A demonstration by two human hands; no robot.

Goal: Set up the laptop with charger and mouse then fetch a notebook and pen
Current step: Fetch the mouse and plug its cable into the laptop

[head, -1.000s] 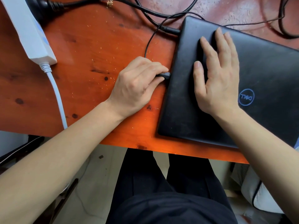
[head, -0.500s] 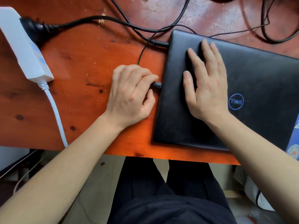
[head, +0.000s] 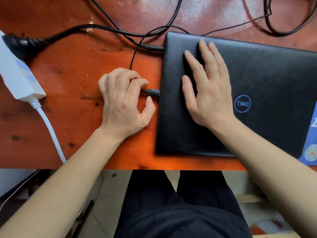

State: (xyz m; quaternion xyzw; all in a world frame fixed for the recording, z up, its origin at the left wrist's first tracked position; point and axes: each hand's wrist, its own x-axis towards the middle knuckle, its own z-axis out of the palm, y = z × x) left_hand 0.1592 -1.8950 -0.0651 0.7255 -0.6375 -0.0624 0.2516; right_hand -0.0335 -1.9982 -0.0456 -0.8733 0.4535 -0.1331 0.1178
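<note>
A closed black laptop [head: 257,79] lies on the orange-red wooden table [head: 77,117]. A black USB plug [head: 152,92] sits in the laptop's left side, and its thin cable [head: 133,59] runs under my left hand. My left hand [head: 123,102] rests just left of the plug. Its fingers are loosely curled and the thumb is clear of the plug. My right hand [head: 207,86] lies flat on the lid with its fingers spread. Further back on the same side, the thicker charger connector [head: 152,47] is plugged in. No mouse, notebook or pen is visible.
A white power strip [head: 17,74] with a black mains plug [head: 20,45] lies at the left edge, and its white cord [head: 51,129] drops over the table front. Black cables [head: 171,19] loop across the back. A blue flat item with stickers [head: 311,145] lies under the laptop's right end.
My left hand pinched the USB plug against the laptop's side. It has since let go and drawn back left, and the plug stays in the port. My right hand stays on the lid.
</note>
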